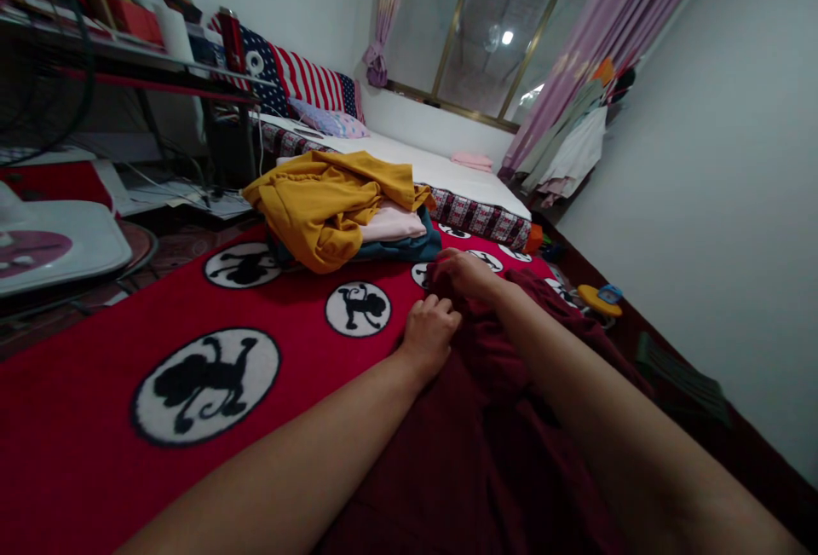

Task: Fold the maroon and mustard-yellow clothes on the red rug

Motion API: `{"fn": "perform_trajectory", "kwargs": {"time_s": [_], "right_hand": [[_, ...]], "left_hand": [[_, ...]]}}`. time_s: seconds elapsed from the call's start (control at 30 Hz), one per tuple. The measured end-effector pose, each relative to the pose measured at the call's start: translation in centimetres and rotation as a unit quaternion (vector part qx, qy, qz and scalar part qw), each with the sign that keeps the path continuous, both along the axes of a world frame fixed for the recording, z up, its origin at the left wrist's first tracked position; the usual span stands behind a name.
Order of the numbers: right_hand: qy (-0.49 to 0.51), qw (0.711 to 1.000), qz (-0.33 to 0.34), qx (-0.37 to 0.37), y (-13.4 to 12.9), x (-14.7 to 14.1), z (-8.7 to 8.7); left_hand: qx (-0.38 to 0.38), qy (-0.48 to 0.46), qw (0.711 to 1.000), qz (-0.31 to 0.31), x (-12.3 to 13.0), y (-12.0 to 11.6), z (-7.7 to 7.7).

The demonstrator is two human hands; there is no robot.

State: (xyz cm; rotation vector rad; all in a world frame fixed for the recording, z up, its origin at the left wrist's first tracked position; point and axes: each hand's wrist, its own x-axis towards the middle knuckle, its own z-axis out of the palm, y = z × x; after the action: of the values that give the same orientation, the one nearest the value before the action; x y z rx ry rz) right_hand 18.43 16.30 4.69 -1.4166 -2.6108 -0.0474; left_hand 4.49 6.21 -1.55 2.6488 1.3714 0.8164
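Observation:
A dark maroon garment is spread in front of me over a red bedspread with black monkey figures in white circles. My left hand is closed on the garment's left edge. A little farther off, my right hand has its fingers curled on the far corner of the same cloth. Just beyond my hands sits a stack of clothes: a mustard-yellow garment on top, a pale pink one under it and a teal one at the bottom.
Behind the stack is a second bed with a patterned pillow and a flag-print cushion. A cluttered desk and a white plastic chair stand left. A yellow stool is by the right wall.

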Motion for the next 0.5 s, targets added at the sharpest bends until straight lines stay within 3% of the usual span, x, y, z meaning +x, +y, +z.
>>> {"fn": "perform_trajectory", "kwargs": {"time_s": [0.13,0.23,0.4,0.5], "right_hand": [[0.181,0.975,-0.128,-0.012,1.1,1.4,0.1],[0.240,0.954,-0.181,-0.016,1.3,1.4,-0.8],[0.297,0.931,-0.213,-0.012,1.0,0.3,-2.6],[0.335,0.918,-0.212,-0.029,0.6,0.3,-2.1]], "left_hand": [[0.002,-0.087,0.992,0.095,0.1,0.0,0.2],[-0.042,-0.162,0.972,0.164,0.0,0.5,0.3],[-0.073,-0.203,0.960,0.178,-0.4,1.3,-0.2],[-0.064,-0.190,0.966,0.166,-0.5,1.3,-0.4]]}}
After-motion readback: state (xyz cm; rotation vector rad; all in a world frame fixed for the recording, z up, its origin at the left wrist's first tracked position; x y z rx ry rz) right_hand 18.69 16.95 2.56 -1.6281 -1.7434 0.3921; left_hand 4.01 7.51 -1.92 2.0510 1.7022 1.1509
